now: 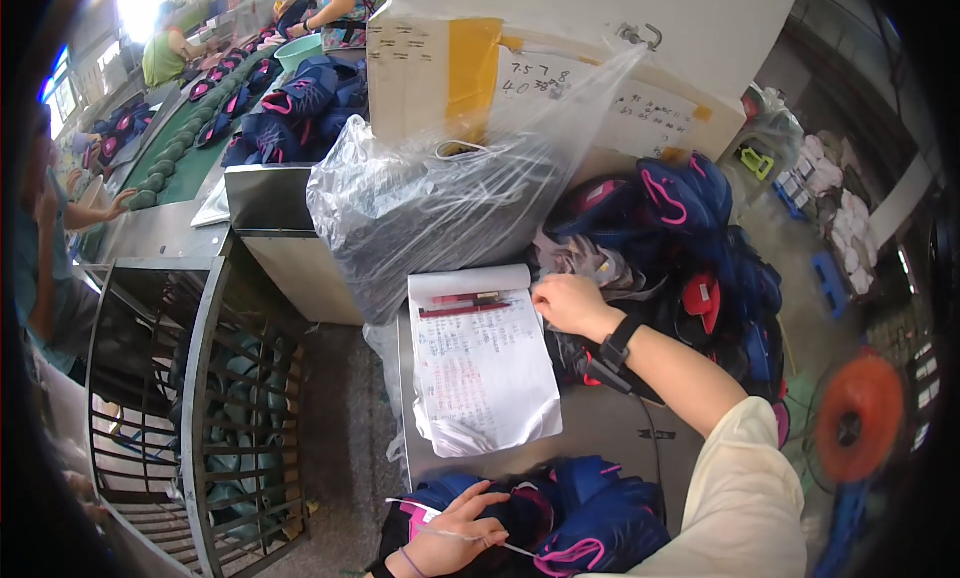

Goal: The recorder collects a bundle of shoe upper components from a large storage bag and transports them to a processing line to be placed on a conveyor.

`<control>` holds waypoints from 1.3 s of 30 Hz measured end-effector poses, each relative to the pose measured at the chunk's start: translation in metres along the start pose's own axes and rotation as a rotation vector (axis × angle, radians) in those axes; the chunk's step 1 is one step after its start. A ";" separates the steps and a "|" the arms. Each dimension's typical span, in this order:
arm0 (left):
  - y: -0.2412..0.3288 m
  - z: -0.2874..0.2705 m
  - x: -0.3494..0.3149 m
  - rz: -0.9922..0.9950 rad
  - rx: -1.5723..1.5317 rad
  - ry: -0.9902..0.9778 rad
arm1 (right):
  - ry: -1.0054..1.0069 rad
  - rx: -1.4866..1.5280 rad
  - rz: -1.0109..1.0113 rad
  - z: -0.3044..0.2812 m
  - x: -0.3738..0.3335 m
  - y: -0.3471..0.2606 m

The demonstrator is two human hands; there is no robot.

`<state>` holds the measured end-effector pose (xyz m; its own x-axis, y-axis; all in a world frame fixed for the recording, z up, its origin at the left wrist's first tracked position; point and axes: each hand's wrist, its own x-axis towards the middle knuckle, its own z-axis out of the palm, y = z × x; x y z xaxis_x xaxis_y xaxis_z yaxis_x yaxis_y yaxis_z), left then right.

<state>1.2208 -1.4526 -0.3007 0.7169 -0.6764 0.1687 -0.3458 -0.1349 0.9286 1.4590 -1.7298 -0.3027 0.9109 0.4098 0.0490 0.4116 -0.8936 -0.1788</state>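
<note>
Perhaps mesh, pink-trimmed navy shoes (618,513)

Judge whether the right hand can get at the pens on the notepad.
Likely yes: the right hand is close beside the notepad, and nothing visibly covers the pens.

A cardboard box (418,90) bears a strip of yellow tape (473,73), and clear plastic sheeting (400,213) bunches at its front. Left of the box and nearer, a dark metal cage (165,263) holds grey-green pieces (238,366) (their exact kind is hard to tell through the bars). Beyond the cage, still left of the box, runs a green conveyor belt (187,184). A pale green basin (299,50) sits near the box's left edge; a blurred orange fan (868,398) stands well to its right.
</note>
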 end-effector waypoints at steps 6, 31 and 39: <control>-0.003 -0.002 0.003 -0.037 -0.032 0.007 | 0.129 -0.100 -0.184 0.040 0.027 -0.034; 0.001 0.005 0.014 -0.078 0.022 -0.038 | 0.229 1.319 0.359 0.075 -0.065 0.002; 0.001 0.006 0.019 -0.102 0.001 -0.053 | 0.529 1.199 0.303 0.073 -0.064 -0.012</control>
<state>1.2303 -1.4703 -0.2983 0.7156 -0.6963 0.0552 -0.2726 -0.2057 0.9399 1.3931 -1.7321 -0.3755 0.9748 -0.1364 0.1765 0.1615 -0.1140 -0.9803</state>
